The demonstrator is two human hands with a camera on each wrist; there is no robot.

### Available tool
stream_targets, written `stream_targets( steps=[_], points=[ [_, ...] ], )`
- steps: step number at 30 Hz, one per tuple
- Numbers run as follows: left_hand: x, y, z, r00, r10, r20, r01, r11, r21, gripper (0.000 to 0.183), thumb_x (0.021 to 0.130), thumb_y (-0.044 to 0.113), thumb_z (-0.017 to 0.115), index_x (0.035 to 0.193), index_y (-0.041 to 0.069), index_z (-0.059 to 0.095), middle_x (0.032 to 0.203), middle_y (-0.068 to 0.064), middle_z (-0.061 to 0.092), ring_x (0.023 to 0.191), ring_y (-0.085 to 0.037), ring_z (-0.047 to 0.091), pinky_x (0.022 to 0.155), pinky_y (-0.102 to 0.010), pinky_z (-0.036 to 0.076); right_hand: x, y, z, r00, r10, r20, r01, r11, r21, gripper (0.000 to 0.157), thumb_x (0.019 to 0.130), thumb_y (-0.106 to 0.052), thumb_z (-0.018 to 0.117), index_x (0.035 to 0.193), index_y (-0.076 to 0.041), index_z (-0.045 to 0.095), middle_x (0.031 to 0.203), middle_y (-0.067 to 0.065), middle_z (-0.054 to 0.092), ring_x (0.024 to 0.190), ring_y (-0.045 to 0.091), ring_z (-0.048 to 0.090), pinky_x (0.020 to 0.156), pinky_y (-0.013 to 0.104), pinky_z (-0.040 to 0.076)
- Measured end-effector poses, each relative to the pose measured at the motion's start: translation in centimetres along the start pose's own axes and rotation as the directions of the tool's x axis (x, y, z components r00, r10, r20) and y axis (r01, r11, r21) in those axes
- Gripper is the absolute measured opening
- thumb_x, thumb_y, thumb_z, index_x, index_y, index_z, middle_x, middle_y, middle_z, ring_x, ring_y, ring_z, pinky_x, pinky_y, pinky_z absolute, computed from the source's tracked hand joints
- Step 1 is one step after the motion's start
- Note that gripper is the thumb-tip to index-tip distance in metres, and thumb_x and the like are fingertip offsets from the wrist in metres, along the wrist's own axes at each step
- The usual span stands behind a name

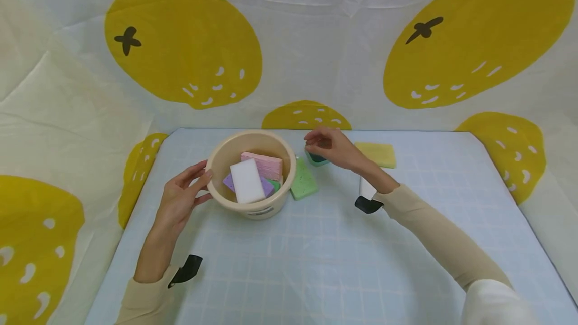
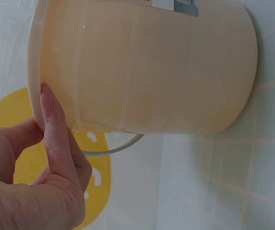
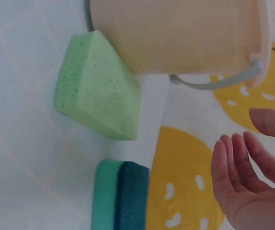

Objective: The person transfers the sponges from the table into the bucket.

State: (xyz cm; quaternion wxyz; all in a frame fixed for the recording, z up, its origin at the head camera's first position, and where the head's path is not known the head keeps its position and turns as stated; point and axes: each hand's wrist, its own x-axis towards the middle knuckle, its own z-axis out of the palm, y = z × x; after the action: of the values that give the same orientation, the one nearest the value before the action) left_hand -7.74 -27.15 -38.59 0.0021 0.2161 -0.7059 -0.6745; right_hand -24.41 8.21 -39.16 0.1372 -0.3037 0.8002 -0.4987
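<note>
Bucket (image 1: 289, 197), cream, one: stands upright on the checked bench (image 1: 316, 265). Looks to be stiff, light plastic with a smooth wall; best steadied at the rim.

Hands, two: left hand (image 1: 178, 197) holds the bucket's rim with thumb and fingers; right hand (image 1: 334, 147) holds nothing, its fingers loosely curved and the thumb apart, near the two-tone sponge.

Handle (image 3: 216, 84), one, thin: hangs against the bucket's side.

Sponges and blocks, eight discernible, of similar size, all judged light, soft and hard to break; best pinched across the long edges.

Inside the bucket, four: white block (image 1: 247, 181), on top; pink sponge (image 1: 266, 166), behind; purple sponge (image 1: 267, 185), beneath the white; green piece (image 1: 274, 183), mostly hidden. Any lower layer cannot be told.

Outside, four: yellow sponge (image 1: 377, 154); light green sponge (image 1: 304, 179), just beside the bucket; white piece (image 1: 367, 189), partly behind the right forearm; two-tone sponge (image 3: 120, 196), teal with a dark face, probably scratchier and stiffer there.
</note>
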Motion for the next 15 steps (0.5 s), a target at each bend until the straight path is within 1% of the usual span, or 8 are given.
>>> stream_targets(
  steps=[4, 9, 11, 15],
  points=[
    [0.0, 0.0, 0.0, 1.000, 0.000, 0.005, 0.000, 1.000, 0.000, 0.064, 0.094, 0.035, 0.076, 0.150, 0.012, 0.054, 0.136, -0.003, 0.056, 0.092, -0.009, 0.066, 0.078, -0.025, 0.061, -0.4, 1.2, 0.4, 0.999, 0.050, -0.004, -0.050, 0.999, 0.001, 0.036, 0.101, -0.016, 0.069, 0.130, 0.002, 0.062, 0.125, 0.017, 0.067, 0.112, 0.027, 0.065, 0.097, 0.035, 0.056],
    [-0.1, 0.2, 0.1, 1.000, 0.003, -0.003, -0.003, 1.000, 0.021, 0.064, 0.095, 0.036, 0.075, 0.150, 0.012, 0.053, 0.134, -0.004, 0.056, 0.092, -0.009, 0.066, 0.079, -0.025, 0.061, -0.8, 3.0, 1.1, 0.998, 0.063, -0.012, -0.063, 0.998, 0.014, 0.038, 0.101, -0.013, 0.068, 0.132, 0.007, 0.060, 0.127, 0.023, 0.065, 0.111, 0.029, 0.066, 0.095, 0.031, 0.056],
    [0.0, 0.2, 0.2, 1.000, 0.002, -0.005, -0.002, 1.000, 0.029, 0.064, 0.095, 0.037, 0.075, 0.150, 0.012, 0.053, 0.134, -0.004, 0.056, 0.092, -0.009, 0.065, 0.079, -0.025, 0.061, -1.0, 3.7, 1.4, 0.998, 0.066, -0.018, -0.066, 0.998, 0.009, 0.038, 0.100, -0.012, 0.069, 0.132, 0.007, 0.060, 0.127, 0.025, 0.065, 0.110, 0.029, 0.066, 0.095, 0.033, 0.056],
    [0.0, 0.2, 0.2, 1.000, -0.007, -0.012, 0.008, 0.999, 0.044, 0.065, 0.095, 0.038, 0.074, 0.151, 0.013, 0.052, 0.135, -0.005, 0.055, 0.093, -0.010, 0.065, 0.079, -0.025, 0.061, -1.5, 4.9, 2.0, 0.997, 0.071, -0.021, -0.071, 0.997, -0.004, 0.038, 0.100, -0.013, 0.069, 0.131, 0.008, 0.060, 0.126, 0.026, 0.064, 0.109, 0.031, 0.065, 0.097, 0.041, 0.056]
  ],
)
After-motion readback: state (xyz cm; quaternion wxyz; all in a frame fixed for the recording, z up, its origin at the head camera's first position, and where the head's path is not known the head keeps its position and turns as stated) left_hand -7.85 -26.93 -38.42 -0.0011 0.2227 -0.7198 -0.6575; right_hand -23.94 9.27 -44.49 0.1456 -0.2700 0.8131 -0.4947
